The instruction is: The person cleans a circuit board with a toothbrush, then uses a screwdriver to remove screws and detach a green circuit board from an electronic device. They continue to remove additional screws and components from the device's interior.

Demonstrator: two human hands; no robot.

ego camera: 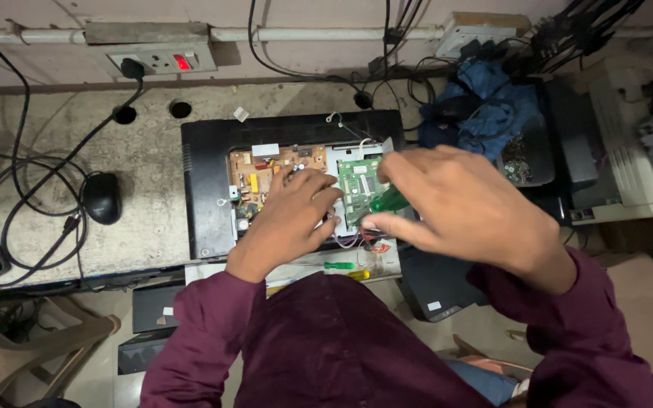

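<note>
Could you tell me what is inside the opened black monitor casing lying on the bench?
Inside the black monitor casing sit a tan circuit board and a green circuit board. The left hand and right hand cover the rest.

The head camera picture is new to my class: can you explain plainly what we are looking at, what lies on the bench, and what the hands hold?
The picture comes from a camera worn on a person's head, looking down at their own two hands. On the stone bench lies an opened black device with a brown circuit board and a green circuit board exposed. The left hand rests on the boards. The right hand grips a green-handled screwdriver over the green board. A computer mouse, cables and a wall socket are nearby.
</note>
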